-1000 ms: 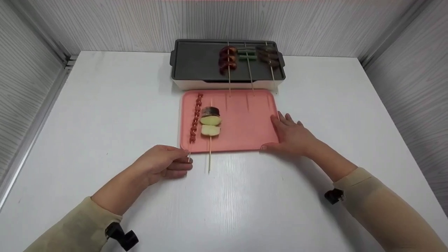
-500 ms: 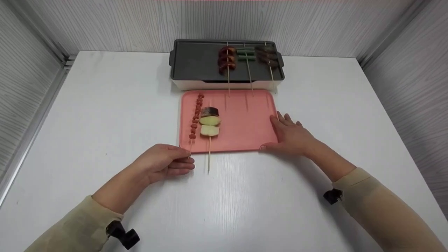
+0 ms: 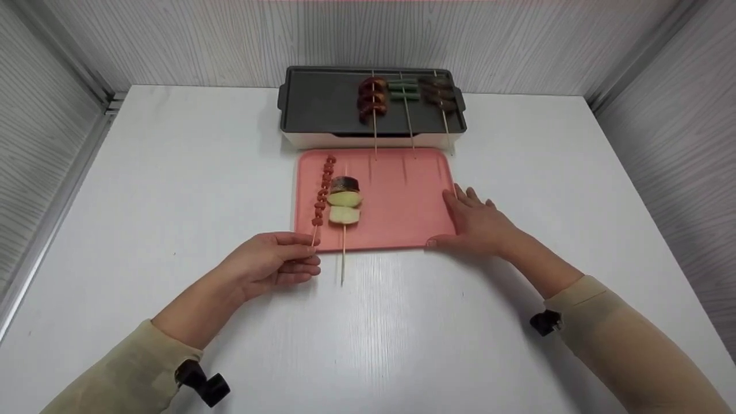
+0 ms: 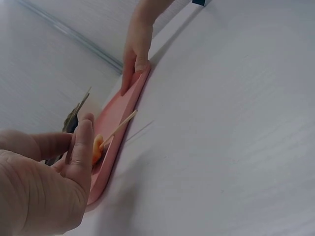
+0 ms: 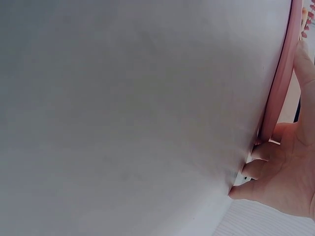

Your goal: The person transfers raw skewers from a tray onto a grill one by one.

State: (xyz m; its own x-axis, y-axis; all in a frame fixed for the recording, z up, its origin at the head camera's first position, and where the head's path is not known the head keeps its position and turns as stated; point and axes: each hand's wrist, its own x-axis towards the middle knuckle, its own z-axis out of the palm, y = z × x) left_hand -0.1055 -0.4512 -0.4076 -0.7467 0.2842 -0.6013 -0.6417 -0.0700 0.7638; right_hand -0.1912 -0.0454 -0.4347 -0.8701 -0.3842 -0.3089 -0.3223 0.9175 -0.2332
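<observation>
My left hand point(image 3: 270, 259) pinches the bare stick of a skewer of small red pieces point(image 3: 322, 195) between thumb and fingertips. That skewer slants over the left side of a pink tray point(image 3: 402, 213). Just right of it lies a second skewer, with one dark piece and pale yellow slices point(image 3: 345, 199), its stick reaching past the tray's front rim. My right hand point(image 3: 480, 227) rests with spread fingers at the tray's front right corner, thumb along the front rim. In the right wrist view, its fingertips point(image 5: 257, 168) reach beyond the pink rim point(image 5: 280, 93).
Behind the tray stands a dark griddle point(image 3: 322, 98) on a pale base. On its right half lie a reddish-brown skewer point(image 3: 374, 100), a green one point(image 3: 404, 90) and a brown one point(image 3: 439, 95), their sticks jutting over the front. A panelled wall point(image 3: 230, 40) rises behind.
The red skewer's lower end has shifted away from me and slightly right, with my left fingers moving along. My right hand and the tray keep their places.
</observation>
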